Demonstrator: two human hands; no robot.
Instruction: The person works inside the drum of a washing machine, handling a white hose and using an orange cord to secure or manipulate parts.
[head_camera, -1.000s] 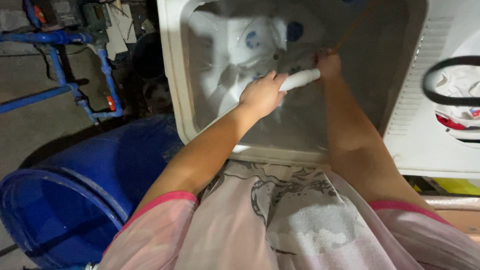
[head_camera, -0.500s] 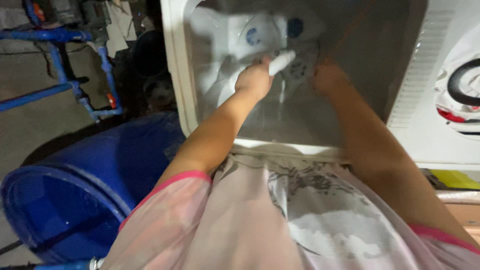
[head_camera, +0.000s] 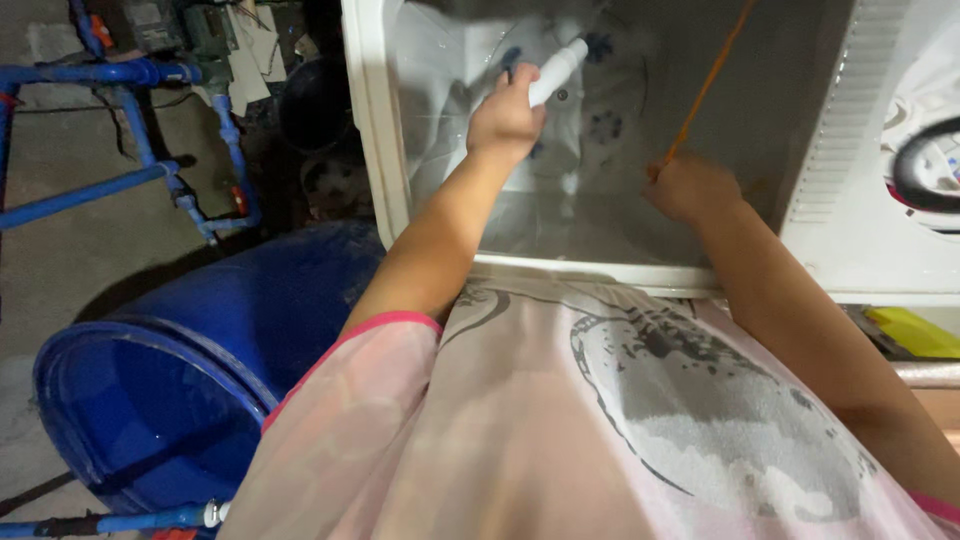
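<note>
**Inspector:** Count the hands and state each grip.

**Assistant:** Two hands, both inside one white tub (head_camera: 372, 120). The left hand (head_camera: 505, 122) is closed around one white hose (head_camera: 556, 72); the hose end sticks up and to the right out of the fist. The right hand (head_camera: 692, 186) is closed, its grip pinched on one thin orange cord (head_camera: 708, 85) that runs up and to the right from the fingers.

**Inspector:** Where does the hose sit?

**Assistant:** Over the left half of the tub, above a white cloth (head_camera: 590, 120) with dark blue marks lying in the basin. I cannot tell whether the hose end touches the cloth.

**Inspector:** Distance between the hands?

**Assistant:** Apart, with the left one higher in the view and the right one nearer the front wall.

**Inspector:** Surroundings, counted.

**Assistant:** One blue barrel (head_camera: 190, 390) lying on its side, just left of the tub, its open mouth facing the camera. One blue pipe frame (head_camera: 120, 180) stands on the concrete floor (head_camera: 70, 260) beyond it. One yellow item (head_camera: 915, 332) lies at the right edge, below the tub's white ribbed panel (head_camera: 850, 140). The person wears one pale pink printed shirt (head_camera: 560, 430).
</note>
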